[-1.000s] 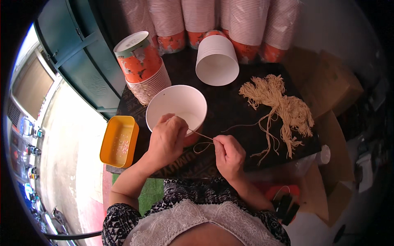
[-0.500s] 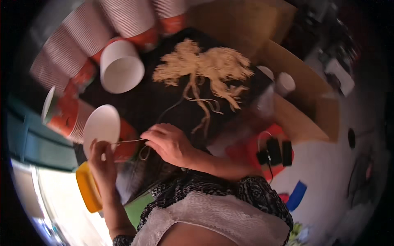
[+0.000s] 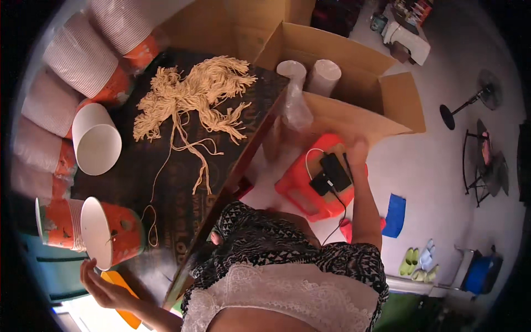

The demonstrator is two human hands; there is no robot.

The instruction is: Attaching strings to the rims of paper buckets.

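My left hand [image 3: 105, 286] is at the lower rim of an orange-printed paper cup [image 3: 124, 235] with a white inside, its bent fingers closed on that rim. A thin cream string [image 3: 153, 224] loops on the table beside the cup's base and leads up to a fluffy bundle of cream cotton yarn [image 3: 193, 97]. Out to the right, my right hand [image 3: 357, 152] is above a red stool [image 3: 301, 191], close to a black power adapter [image 3: 333, 172]. Motion smears its fingers, so what it may hold cannot be seen.
Stacks of wrapped paper cups [image 3: 83, 55] line the left, by a plain white cup [image 3: 97, 138] and a short stack of printed cups [image 3: 61, 224]. The dark table [image 3: 177, 221] ends beside an open cardboard box [image 3: 354, 108]. A yellow container [image 3: 124, 310] is below my left hand.
My right hand has let go of the string and swung right to the stool. The view has turned rightward. My left hand stays by the cup rim.
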